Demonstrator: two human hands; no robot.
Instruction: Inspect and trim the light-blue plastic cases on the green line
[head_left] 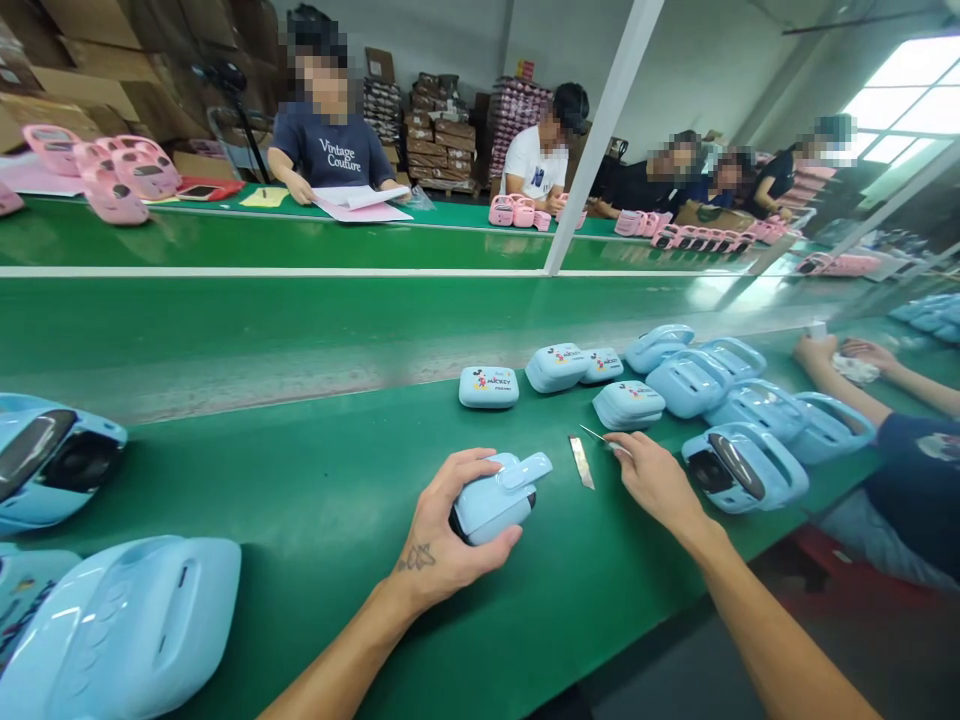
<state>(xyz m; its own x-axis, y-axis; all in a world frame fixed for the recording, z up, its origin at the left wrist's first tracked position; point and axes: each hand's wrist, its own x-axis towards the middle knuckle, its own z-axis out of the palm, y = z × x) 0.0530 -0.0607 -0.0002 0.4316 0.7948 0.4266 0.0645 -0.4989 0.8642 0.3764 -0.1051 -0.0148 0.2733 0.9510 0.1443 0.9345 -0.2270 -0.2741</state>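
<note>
My left hand (pixel 442 545) is wrapped round a light-blue plastic speaker-like unit (pixel 487 505) with a raised handle and a dark front, held over the green table. To its right, my right hand (pixel 656 480) pinches a thin, pointed metal tool (pixel 594 433); its exact kind is unclear. A flat metal blade (pixel 580 462) lies on the table between my hands. Beyond my hands are small light-blue cases with a Mickey print, one standing alone (pixel 488 388) and a stacked one (pixel 628 405) nearest my right hand.
Several light-blue handled units (pixel 746 467) crowd the right side; larger ones (pixel 120 625) sit at the left. A co-worker's hands (pixel 817 350) are at the far right. Across the green conveyor (pixel 300 330), people sit with pink units (pixel 142 165). A white post (pixel 592 150) rises behind.
</note>
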